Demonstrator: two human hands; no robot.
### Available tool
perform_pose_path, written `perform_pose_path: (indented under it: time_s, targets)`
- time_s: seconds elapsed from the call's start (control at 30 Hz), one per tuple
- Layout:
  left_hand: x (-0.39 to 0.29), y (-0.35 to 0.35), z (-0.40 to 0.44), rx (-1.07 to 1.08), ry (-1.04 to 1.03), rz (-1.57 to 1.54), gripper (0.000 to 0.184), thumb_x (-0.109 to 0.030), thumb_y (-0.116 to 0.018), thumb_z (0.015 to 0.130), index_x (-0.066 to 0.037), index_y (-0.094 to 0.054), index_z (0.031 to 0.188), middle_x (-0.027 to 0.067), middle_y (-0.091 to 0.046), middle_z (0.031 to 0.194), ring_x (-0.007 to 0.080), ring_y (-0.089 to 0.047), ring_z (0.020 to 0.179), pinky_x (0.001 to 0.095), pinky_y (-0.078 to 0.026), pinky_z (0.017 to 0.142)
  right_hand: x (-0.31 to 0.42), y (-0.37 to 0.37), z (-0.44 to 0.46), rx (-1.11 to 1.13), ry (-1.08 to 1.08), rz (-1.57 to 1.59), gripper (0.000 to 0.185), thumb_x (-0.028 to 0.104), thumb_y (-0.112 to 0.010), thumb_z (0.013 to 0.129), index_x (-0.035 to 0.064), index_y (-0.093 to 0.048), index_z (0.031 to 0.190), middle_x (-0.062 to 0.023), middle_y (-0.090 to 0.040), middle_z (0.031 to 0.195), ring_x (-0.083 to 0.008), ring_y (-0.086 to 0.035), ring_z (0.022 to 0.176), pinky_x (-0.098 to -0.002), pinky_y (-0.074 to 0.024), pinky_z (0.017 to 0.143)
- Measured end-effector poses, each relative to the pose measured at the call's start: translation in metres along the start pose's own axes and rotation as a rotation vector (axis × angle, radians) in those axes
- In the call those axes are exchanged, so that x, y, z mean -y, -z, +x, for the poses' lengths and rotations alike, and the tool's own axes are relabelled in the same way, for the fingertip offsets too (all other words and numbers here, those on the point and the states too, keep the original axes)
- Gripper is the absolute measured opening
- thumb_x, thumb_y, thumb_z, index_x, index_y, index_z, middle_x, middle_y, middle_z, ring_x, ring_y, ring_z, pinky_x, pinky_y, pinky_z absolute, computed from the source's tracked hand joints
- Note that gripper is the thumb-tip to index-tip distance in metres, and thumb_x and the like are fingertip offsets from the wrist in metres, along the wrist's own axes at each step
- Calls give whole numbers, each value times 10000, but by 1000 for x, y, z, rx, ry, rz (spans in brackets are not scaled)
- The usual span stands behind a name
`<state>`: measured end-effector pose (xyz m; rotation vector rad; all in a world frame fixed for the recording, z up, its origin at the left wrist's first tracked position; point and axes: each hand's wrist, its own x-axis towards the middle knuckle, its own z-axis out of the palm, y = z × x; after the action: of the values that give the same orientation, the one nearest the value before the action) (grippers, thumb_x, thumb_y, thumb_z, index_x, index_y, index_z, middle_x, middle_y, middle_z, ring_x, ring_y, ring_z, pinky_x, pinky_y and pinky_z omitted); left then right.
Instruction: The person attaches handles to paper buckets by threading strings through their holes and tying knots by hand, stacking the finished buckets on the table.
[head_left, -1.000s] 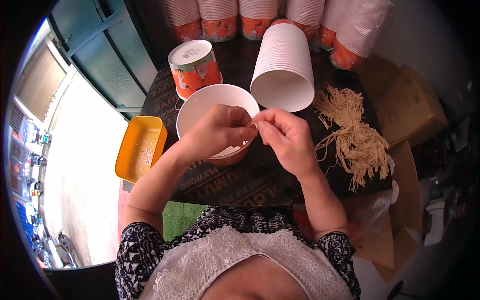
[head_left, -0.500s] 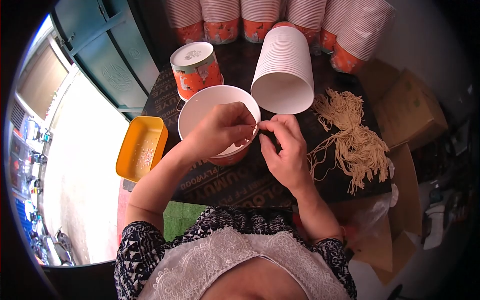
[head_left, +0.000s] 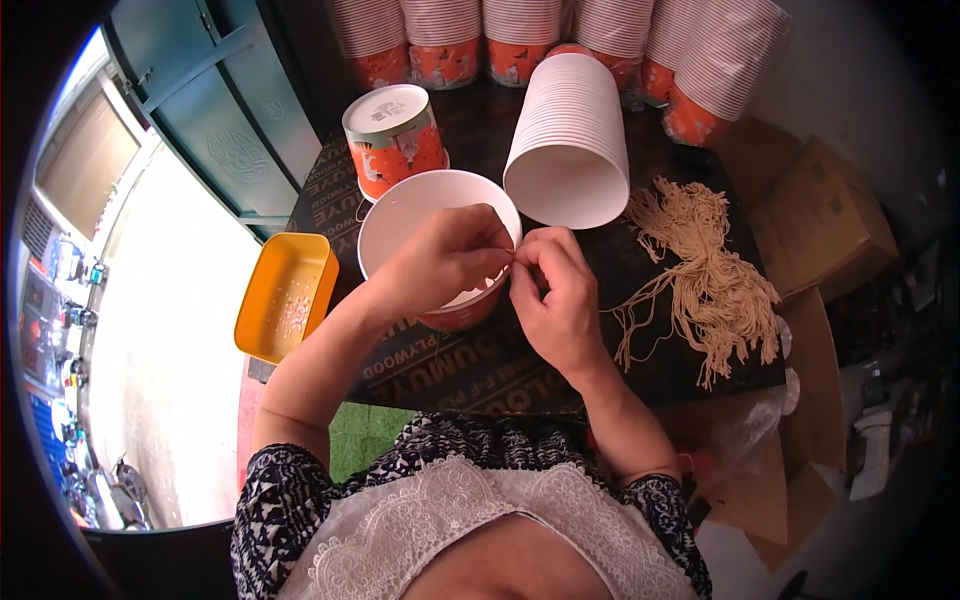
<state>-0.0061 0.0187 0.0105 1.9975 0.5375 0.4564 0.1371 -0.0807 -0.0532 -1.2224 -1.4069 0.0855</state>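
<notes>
An open white-lined bucket (head_left: 400, 215) stands on the dark printed table. Over its right rim, my left hand (head_left: 450, 255) is pinched on something small, mostly hidden, perhaps the end of a cord. My right hand (head_left: 555, 295) meets it there, thumb and index finger pressed together at the same spot; what they grip is too small to name. Behind the bucket an orange patterned bucket (head_left: 395, 150) sits upside down. A nested stack of white buckets (head_left: 570, 130) lies with its mouth toward me. Right of my right hand rests a bundle of beige cords (head_left: 710, 285).
A yellow tray (head_left: 265, 300) with small pale bits is at the table's left edge. Several plastic-wrapped bucket stacks (head_left: 520, 30) line the back. Cardboard boxes (head_left: 825, 225) stand at the right, a green metal door (head_left: 215, 120) at the left.
My right hand pulled away slightly with its fingers apart, then came back to my left fingertips and closed. My left hand has stayed nearly in place.
</notes>
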Motion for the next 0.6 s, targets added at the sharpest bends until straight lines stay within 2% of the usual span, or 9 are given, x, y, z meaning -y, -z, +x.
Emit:
perform_pose_path:
  time_s: [0.03, 0.2, 0.33, 0.43, 0.6]
  targets:
    - [-2, 0, 0, -4, -13, 47, 108, -40, -649, 879, 25, -635, 963, 25, -605, 793, 83, -573, 712, 227, -442, 631, 0, -1, -1, -10, 12, 3, 156, -85, -645, 789, -4, -557, 889, -143, -562, 958, -317, -626, 822, -391, -517, 682]
    - [6, 3, 6, 47, 130, -112, 117, -67, -644, 874, 19, -647, 953, 25, -590, 746, 95, -562, 690, 235, -430, 621, 3, -5, -4, -76, 60, 13, 172, -101, -651, 773, -4, -555, 879, -153, -549, 992, -309, -614, 839, -383, -513, 665]
    - [-1, 3, 6, 27, 153, -97, 139, -139, -641, 853, -6, -659, 889, 23, -627, 717, 104, -577, 694, 258, -446, 679, 4, -3, -2, -131, 241, -146, 183, -88, -677, 765, 1, -577, 889, -143, -544, 1004, -294, -618, 820, -376, -520, 660]
    - [11, 3, 12, 70, 149, -190, 90, -71, -649, 848, 9, -644, 889, 33, -611, 763, 106, -570, 699, 248, -440, 678, 3, -2, -4, -126, 296, -181, 183, -74, -697, 763, 2, -603, 900, -136, -544, 1004, -273, -619, 789, -368, -523, 652]
    - [3, 3, 9, 44, 148, -55, 78, -67, -671, 828, -15, -644, 879, 22, -636, 793, 106, -582, 731, 241, -441, 692, 1, 9, -7, -87, 244, -169, 176, -48, -710, 770, 2, -650, 927, -129, -543, 1010, -244, -606, 706, -344, -513, 621]
